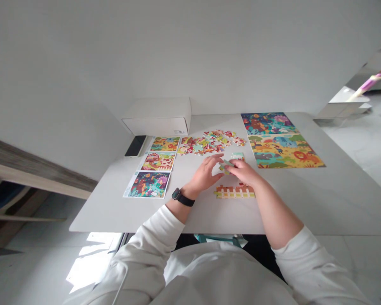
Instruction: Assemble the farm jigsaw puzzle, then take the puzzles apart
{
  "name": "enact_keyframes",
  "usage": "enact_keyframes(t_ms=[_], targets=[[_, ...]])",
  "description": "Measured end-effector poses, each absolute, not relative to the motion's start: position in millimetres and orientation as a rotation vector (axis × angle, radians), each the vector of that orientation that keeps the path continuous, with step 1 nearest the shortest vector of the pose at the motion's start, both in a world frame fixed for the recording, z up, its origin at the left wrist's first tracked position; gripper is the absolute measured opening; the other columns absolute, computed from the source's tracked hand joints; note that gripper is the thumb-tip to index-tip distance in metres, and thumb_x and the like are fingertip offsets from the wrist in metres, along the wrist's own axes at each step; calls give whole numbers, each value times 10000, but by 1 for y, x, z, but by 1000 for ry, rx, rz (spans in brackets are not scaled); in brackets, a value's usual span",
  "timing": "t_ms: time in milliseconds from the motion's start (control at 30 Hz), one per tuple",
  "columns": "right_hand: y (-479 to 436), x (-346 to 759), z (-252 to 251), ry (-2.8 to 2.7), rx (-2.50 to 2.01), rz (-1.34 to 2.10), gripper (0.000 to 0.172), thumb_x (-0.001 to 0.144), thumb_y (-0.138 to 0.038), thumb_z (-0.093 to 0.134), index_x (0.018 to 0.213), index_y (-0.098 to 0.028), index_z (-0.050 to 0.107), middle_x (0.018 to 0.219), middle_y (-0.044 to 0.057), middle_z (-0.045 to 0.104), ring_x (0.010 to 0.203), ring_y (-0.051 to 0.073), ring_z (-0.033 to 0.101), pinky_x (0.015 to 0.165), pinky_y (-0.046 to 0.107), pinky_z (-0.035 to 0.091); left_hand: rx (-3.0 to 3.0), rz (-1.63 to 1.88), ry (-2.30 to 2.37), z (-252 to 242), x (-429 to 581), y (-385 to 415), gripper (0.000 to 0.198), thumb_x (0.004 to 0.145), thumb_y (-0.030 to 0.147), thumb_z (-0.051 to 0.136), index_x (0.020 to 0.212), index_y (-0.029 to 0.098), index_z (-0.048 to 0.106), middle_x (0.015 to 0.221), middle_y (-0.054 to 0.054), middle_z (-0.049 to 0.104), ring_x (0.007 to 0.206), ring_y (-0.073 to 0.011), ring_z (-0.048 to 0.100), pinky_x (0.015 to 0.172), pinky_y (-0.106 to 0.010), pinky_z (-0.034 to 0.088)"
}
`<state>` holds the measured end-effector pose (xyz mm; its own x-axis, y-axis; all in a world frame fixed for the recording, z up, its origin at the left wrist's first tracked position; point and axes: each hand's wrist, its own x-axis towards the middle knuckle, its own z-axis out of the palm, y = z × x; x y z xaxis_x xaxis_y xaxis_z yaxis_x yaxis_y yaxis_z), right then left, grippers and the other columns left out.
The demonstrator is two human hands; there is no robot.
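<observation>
My left hand (205, 173) and my right hand (244, 171) meet at the middle of the white table (305, 203), both pinched on a small green and yellow puzzle piece (225, 166). A black watch sits on my left wrist. Just in front of the hands lies a joined strip of pieces showing a white fence (235, 192). Behind them spreads a pile of loose puzzle pieces (211, 142), with one pale green piece (238, 156) lying apart.
Two finished puzzles (281, 140) lie at the right of the table. Three picture cards (155, 165) lie in a column at the left. A white box (158, 115) stands against the wall, with a black phone (135, 145) beside it.
</observation>
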<state>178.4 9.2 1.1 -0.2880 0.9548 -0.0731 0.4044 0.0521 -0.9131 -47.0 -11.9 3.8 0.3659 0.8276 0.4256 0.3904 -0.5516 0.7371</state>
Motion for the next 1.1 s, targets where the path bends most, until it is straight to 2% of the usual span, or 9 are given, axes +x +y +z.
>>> enact_keyframes(t_ms=[67, 167, 300, 367, 467, 600, 733, 867, 1100], targets=[[7, 177, 3, -1825, -1361, 1239, 344, 877, -605, 745, 903, -262, 764, 627, -49, 626, 577, 167, 551, 516, 259, 371, 2204, 1027, 989, 7, -48, -13, 378, 887, 189, 766, 1249, 255, 676, 1451, -131, 680, 1382, -295, 612, 1190, -501, 474], [9, 179, 6, -1860, -1331, 1167, 343, 886, -612, 741, 944, -277, 783, 666, -34, 661, 628, 188, 597, 573, 276, 451, 2195, 1014, 1057, 6, -47, -13, 342, 893, 209, 773, 1222, 257, 693, 1354, -113, 727, 1307, -286, 657, 1180, -469, 476], [29, 195, 5, -1917, -1399, 663, 278, 912, -513, 739, 1060, -283, 785, 1007, 63, 779, 937, 271, 710, 899, 405, 576, 2130, 1074, 1217, 1, -52, 0, 298, 873, 245, 814, 1153, 241, 712, 1299, -110, 739, 1256, -290, 668, 1141, -441, 487], [42, 203, -2, -1960, -1430, 432, 290, 920, -437, 724, 1147, -266, 784, 1213, 119, 759, 1174, 330, 686, 1087, 488, 531, 2123, 1064, 1284, 1, -56, 11, 262, 862, 230, 819, 1104, 231, 719, 1261, -110, 748, 1236, -293, 672, 1131, -442, 484], [57, 211, -14, -2063, -1481, 339, 365, 927, -345, 700, 1272, -245, 767, 1361, 148, 716, 1344, 363, 622, 1207, 537, 462, 2160, 1002, 1330, 1, -58, 29, 201, 866, 208, 802, 1051, 226, 727, 1263, -113, 751, 1262, -306, 659, 1154, -458, 459], [60, 212, -24, -2207, -1540, 337, 374, 934, -283, 693, 1292, -214, 773, 1436, 171, 683, 1377, 374, 609, 1221, 533, 456, 2226, 920, 1348, -3, -55, 44, 177, 864, 201, 797, 1031, 225, 747, 1267, -128, 754, 1265, -327, 655, 1161, -471, 448], [55, 214, -24, -2278, -1516, 317, 364, 913, -275, 741, 1272, -234, 783, 1387, 150, 704, 1304, 348, 649, 1180, 497, 492, 2280, 862, 1349, -11, -55, 47, 157, 843, 221, 827, 988, 219, 766, 1172, -137, 776, 1223, -350, 672, 1151, -501, 446], [47, 216, -21, -2338, -1512, 320, 357, 904, -295, 775, 1259, -254, 778, 1350, 128, 706, 1263, 329, 660, 1150, 480, 511, 2354, 795, 1381, -16, -60, 44, 175, 886, 257, 798, 1058, 230, 776, 1163, -117, 784, 1229, -333, 672, 1146, -505, 458], [42, 216, -23, -2352, -1498, 314, 334, 917, -315, 775, 1241, -238, 767, 1326, 129, 699, 1243, 327, 661, 1137, 471, 516, 2448, 773, 1429, -17, -66, 44, 162, 973, 310, 721, 1104, 243, 790, 1395, -103, 717, 1327, -312, 630, 1179, -509, 462]])
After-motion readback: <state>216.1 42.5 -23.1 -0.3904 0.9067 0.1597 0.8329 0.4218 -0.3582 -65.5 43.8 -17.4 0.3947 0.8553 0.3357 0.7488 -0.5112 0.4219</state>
